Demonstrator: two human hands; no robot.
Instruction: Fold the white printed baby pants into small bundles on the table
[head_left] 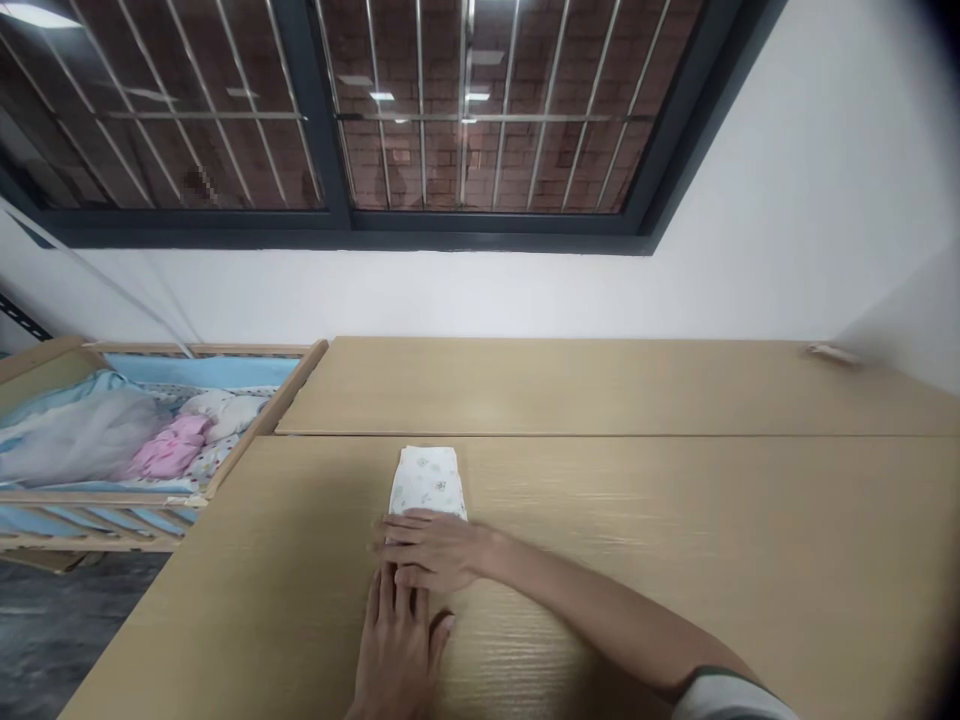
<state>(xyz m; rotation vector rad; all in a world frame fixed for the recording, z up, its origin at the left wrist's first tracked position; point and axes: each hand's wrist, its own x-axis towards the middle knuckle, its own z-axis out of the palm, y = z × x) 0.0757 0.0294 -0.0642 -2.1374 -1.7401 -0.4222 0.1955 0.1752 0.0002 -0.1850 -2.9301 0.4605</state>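
Note:
A small white folded cloth with a pale printed pattern lies flat on the wooden tabletop. Across its near end rests my right hand, palm down, fingers stretched out to the left; the forearm comes in from the lower right. My left hand lies flat just below, fingers pointing away from me and their tips meeting the right hand's fingers at the cloth's near edge. Neither hand grips anything. The near part of the cloth is hidden under the hands.
On the left stands a wooden crib with blue lining, holding a pink cloth and rumpled bedding. A seam crosses the tabletop toward the white wall. A small pale object lies at the far right. Above is a barred window.

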